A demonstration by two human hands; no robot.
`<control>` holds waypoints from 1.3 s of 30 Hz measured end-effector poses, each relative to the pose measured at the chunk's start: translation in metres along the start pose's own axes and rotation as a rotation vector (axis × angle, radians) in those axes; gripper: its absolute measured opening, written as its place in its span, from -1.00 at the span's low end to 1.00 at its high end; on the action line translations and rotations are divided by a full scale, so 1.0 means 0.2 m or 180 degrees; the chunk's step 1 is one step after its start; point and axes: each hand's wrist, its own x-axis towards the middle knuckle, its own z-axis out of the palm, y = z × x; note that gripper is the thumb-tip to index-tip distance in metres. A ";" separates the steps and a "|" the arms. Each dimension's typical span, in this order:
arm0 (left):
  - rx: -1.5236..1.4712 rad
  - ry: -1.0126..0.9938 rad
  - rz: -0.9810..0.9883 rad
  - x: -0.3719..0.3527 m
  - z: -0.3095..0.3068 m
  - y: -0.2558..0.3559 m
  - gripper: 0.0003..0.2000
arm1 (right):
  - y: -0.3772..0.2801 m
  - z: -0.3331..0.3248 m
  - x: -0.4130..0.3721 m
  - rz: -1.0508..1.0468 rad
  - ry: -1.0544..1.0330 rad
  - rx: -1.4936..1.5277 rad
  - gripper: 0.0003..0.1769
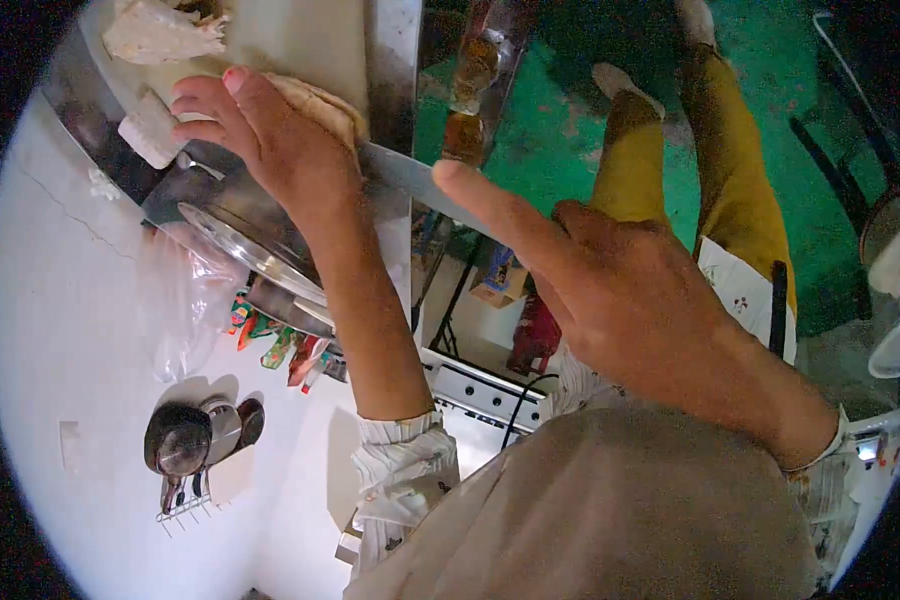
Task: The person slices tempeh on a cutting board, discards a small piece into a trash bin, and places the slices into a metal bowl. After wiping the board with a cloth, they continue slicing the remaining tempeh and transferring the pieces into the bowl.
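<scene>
My left hand (260, 130) presses flat on meat (322, 104) it mostly hides, right hand (630, 300) gripping the knife (405, 178), handle hidden.

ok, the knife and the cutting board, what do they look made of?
Knife: the blade looks like bare steel, being grey and smooth with a dull sheen. The handle is hidden inside the right hand.
Cutting board: pale cream with a matte, glare-free surface. It could be plastic or light wood; the view doesn't settle which.
</scene>
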 end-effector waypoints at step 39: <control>-0.2726 0.0603 -0.1257 0.05 -0.13 0.20 -0.40 | -0.01 -0.33 -0.19 0.0775 -0.1134 0.0120 -0.41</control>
